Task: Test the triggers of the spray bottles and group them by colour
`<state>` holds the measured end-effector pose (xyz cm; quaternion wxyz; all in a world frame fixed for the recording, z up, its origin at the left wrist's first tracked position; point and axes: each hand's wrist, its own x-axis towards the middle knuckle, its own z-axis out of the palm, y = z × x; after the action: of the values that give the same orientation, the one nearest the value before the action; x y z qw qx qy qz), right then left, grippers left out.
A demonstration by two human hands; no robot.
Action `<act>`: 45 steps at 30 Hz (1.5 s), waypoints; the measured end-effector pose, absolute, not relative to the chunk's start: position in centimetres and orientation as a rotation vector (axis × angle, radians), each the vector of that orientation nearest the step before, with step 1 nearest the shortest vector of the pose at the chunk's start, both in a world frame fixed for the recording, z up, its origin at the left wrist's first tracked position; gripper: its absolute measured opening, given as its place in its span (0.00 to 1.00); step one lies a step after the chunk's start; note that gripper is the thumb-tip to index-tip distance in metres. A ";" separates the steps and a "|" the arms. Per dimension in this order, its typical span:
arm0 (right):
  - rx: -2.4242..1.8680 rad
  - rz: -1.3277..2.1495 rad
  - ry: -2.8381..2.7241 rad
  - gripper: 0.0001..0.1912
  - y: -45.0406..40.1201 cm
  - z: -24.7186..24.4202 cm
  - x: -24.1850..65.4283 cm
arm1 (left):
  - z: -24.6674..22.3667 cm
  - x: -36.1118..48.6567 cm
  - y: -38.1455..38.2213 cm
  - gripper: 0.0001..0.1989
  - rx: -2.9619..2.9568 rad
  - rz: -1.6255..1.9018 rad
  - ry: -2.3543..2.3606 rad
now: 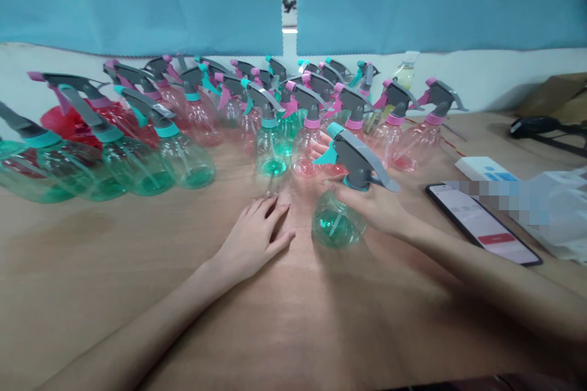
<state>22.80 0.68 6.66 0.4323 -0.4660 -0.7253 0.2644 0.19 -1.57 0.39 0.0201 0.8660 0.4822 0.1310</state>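
A green spray bottle (338,220) with a grey and turquoise trigger head is upright near the middle. My right hand (367,198) is around its neck, the thumb on the near side and the other fingers partly hidden behind the head. To the left of it my left hand (257,232) lies palm down on the wooden table (206,324), fingers spread, with nothing in it. Just beyond the hands stand a green bottle (273,153) with a turquoise collar and a pink bottle (308,149) with a pink collar.
Several green bottles (188,162) stand at the left, and more pink and green ones line the back. On the right lie a phone (481,223), a white box (486,168) and a clear plastic bag (562,214). A black object (534,127) sits by a cardboard box (550,95).
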 end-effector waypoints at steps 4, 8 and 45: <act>-1.162 0.662 -1.807 0.07 0.8 6.5 22.9 | 0.4 0.1 -1.6 0.22 2.686 0.410 1.496; -1.177 0.672 -1.774 0.07 0.8 6.3 22.9 | 0.5 0.2 -1.6 0.23 2.690 0.376 1.500; -1.031 0.715 -1.841 0.11 1.1 6.4 22.8 | 0.2 0.1 -1.6 0.23 2.707 0.396 1.491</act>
<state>22.76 1.10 6.38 0.4412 -0.4151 -0.7417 0.2878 0.09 -1.57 0.24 0.0128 0.8688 0.4784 0.1270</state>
